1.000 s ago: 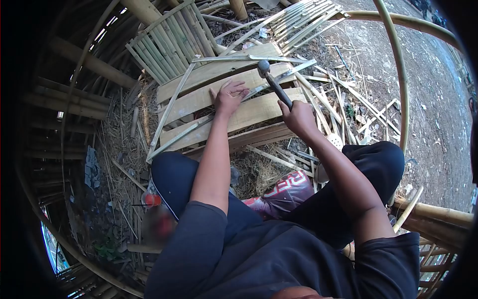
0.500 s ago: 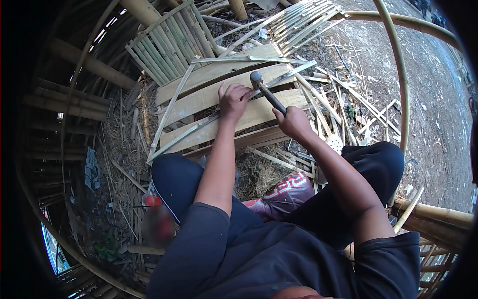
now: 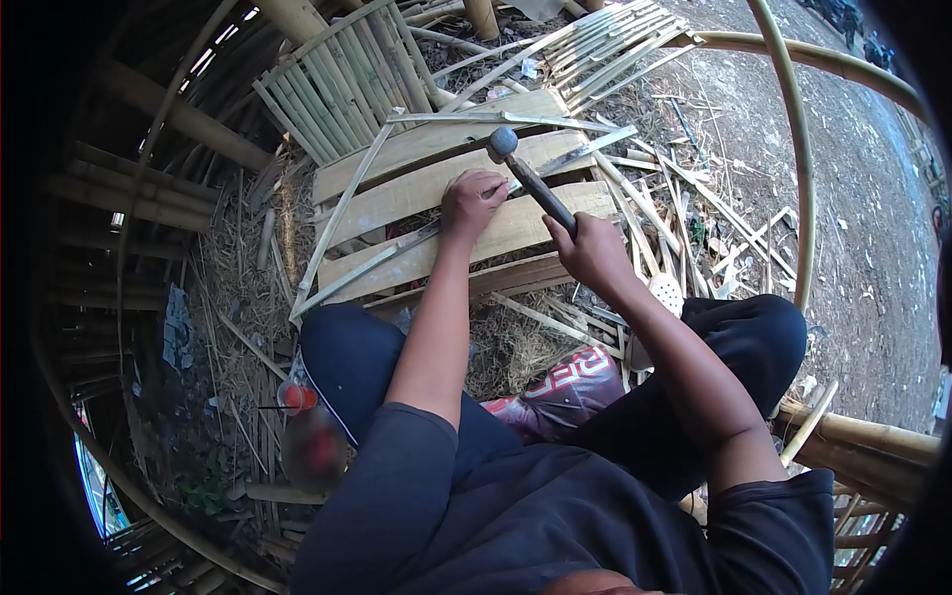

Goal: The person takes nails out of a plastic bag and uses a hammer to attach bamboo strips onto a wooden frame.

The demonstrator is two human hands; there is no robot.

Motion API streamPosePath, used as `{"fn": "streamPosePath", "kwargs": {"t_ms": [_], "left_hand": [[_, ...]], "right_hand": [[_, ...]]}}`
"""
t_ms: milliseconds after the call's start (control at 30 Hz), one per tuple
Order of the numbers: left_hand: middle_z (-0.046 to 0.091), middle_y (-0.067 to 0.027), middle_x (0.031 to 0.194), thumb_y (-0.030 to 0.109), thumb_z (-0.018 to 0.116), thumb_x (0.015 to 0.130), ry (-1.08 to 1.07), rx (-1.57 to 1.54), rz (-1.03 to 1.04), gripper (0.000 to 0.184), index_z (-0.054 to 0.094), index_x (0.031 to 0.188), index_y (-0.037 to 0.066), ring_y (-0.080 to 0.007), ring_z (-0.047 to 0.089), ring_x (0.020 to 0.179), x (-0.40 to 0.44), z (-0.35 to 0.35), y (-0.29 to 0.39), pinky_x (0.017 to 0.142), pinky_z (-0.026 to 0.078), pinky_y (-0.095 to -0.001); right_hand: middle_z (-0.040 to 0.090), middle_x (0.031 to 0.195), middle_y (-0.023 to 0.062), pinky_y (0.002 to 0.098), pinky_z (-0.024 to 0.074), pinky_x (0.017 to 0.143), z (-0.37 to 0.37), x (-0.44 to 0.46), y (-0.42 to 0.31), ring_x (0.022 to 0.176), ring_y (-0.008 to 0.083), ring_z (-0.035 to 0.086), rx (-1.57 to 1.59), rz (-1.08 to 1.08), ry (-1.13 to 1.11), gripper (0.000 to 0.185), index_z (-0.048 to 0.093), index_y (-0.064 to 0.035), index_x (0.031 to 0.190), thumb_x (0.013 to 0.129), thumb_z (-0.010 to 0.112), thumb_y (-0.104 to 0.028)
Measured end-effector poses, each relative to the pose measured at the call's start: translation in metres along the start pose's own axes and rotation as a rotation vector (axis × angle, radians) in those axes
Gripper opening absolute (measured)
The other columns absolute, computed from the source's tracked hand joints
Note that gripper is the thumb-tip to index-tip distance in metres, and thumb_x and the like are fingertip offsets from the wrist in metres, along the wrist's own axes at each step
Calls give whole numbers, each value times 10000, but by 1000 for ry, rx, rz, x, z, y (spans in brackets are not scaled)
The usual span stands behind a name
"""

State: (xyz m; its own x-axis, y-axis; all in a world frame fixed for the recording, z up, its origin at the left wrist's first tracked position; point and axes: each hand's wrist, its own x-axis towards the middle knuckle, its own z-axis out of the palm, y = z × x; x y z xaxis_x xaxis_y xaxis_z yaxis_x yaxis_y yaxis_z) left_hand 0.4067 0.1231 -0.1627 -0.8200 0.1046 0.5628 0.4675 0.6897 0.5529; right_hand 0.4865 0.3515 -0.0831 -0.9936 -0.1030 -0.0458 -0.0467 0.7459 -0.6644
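Observation:
My right hand grips the dark handle of a hammer. Its rounded metal head is raised above the planks, up and to the right of my left hand. My left hand rests on a pale bamboo strip, fingers curled in and fingertips pinched together. Whatever sits between those fingertips is too small or hidden to make out. The strip runs diagonally over a low wooden plank platform and is part of a frame of thin strips. Another frame strip slants along the left side.
A bamboo slat panel leans behind the platform, and a second slatted piece lies at the back. Loose bamboo offcuts litter the ground on the right. A red cup stands beside my left knee. Curved bamboo poles border the right side.
The hammer head has risen slightly and shifted left. The fingers of my left hand have curled in more tightly, while the hand stays at the same strip.

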Motion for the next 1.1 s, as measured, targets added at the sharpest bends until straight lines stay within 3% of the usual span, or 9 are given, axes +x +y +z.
{"fn": "streamPosePath", "kwargs": {"t_ms": [633,733,933,1100], "left_hand": [[742,-62,837,170,799,794,29,-65,-30,99,769,798,76,-265,714,812,1,0,2,737,564,-395],[733,-53,813,188,799,797,-23,59,-138,109,767,783,84,-260,705,783,-1,-5,8,718,546,-402],[716,-43,792,217,814,784,-8,13,-158,162,740,736,81,-256,698,802,0,-6,14,735,527,-408],[759,-44,883,189,814,787,-9,31,-143,94,781,807,103,-243,723,859,-3,-1,2,761,554,-388]], "right_hand": [[658,714,312,558,541,687,-7,-13,-11,724,497,682,-37,-38,-1,527,671,59,810,987,627,-435],[657,713,310,565,538,695,13,-12,8,731,495,682,-86,-38,-17,515,655,53,806,985,637,-429],[655,723,318,566,534,712,1,-18,-9,741,498,681,-31,-19,6,515,645,61,799,980,646,-421],[645,696,319,550,533,691,18,-14,10,723,504,674,-11,45,-63,549,661,79,800,984,643,-437]]}}
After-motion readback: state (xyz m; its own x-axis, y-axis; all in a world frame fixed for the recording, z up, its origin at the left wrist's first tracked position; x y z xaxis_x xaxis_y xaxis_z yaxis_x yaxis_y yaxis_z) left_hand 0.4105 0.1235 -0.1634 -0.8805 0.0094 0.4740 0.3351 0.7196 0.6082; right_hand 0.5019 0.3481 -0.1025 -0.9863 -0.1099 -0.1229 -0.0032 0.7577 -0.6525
